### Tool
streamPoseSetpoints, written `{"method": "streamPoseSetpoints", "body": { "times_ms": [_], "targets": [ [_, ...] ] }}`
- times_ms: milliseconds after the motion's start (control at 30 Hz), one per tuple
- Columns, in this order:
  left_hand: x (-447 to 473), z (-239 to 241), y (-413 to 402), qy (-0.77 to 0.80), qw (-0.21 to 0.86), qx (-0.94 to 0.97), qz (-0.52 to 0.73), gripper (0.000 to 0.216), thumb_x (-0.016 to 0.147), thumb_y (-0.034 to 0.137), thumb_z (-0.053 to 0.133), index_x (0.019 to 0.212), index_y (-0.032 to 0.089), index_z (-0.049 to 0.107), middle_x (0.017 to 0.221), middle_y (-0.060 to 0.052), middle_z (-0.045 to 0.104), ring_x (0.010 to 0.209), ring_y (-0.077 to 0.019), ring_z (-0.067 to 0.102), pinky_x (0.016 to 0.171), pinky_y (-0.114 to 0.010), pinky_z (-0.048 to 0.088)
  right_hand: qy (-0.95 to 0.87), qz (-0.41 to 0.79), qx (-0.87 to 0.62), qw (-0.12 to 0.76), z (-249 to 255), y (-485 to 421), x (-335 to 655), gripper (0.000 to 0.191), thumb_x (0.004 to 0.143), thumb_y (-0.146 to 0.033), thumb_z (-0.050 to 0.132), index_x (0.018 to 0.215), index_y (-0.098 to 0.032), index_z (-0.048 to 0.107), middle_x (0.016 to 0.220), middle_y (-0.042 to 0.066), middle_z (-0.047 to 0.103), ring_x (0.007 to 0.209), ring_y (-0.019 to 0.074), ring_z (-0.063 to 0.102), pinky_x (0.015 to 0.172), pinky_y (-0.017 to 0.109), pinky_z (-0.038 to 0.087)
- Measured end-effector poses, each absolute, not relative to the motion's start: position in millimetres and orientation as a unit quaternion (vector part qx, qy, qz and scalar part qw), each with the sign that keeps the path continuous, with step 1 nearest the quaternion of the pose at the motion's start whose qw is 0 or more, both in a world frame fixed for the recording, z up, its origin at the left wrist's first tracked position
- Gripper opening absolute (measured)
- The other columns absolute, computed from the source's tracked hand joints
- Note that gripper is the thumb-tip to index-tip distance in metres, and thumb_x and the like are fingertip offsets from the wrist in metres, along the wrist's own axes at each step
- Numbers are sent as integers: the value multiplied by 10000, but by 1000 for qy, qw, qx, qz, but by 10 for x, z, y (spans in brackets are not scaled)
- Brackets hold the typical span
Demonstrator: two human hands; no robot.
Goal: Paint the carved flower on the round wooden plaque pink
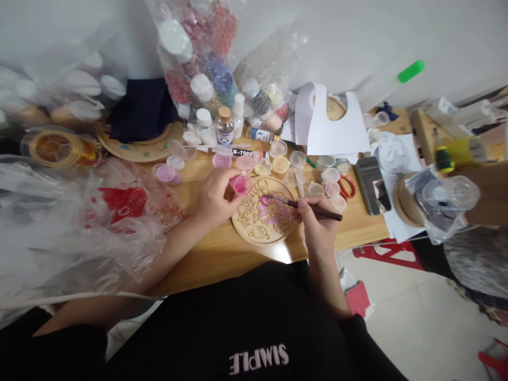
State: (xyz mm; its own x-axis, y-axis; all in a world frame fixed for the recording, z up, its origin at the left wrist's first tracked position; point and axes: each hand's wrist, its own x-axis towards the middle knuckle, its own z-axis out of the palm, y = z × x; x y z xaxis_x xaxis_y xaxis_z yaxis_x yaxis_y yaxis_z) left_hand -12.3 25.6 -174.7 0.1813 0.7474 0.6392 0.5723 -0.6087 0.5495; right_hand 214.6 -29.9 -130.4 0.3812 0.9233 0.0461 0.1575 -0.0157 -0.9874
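Observation:
A round wooden plate with raised gold floral outlines lies on the table in front of me. Some petals at its middle are coloured pink and lilac. My left hand pinches a small open cup of bright pink paint above the plate's upper left edge. In my right hand is a thin paintbrush with a dark handle. Its tip points left and meets a pink petal near the plate's centre, though whether it presses down is hard to tell.
Several small paint cups stand behind the plate, with bottles and bagged beads farther back. At right lie orange-handled scissors and a phone. Crumpled clear plastic covers the left side.

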Motion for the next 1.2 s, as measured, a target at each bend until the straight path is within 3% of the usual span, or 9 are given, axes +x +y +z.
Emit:
{"method": "streamPoseSetpoints", "body": {
  "times_ms": [867,1200],
  "targets": [
    [-138,-1770,253,431,108,759,475,190,981,276,727,1140,207,649,1007,-61,772,899,-211,748,809,-339,646,-450,327,-648,520,-1257,-330,2164,284,798,-458,852,701,-242,695,574,-40,691,492,134,651,480,254,527],
    [-142,-1761,254,443,120,766,450,183,964,273,713,1126,214,654,992,-61,776,888,-222,747,800,-355,647,-453,348,-639,515,-1259,-337,2162,203,782,-376,843,696,-239,720,567,-34,704,492,132,651,471,243,512]
  ]
}}
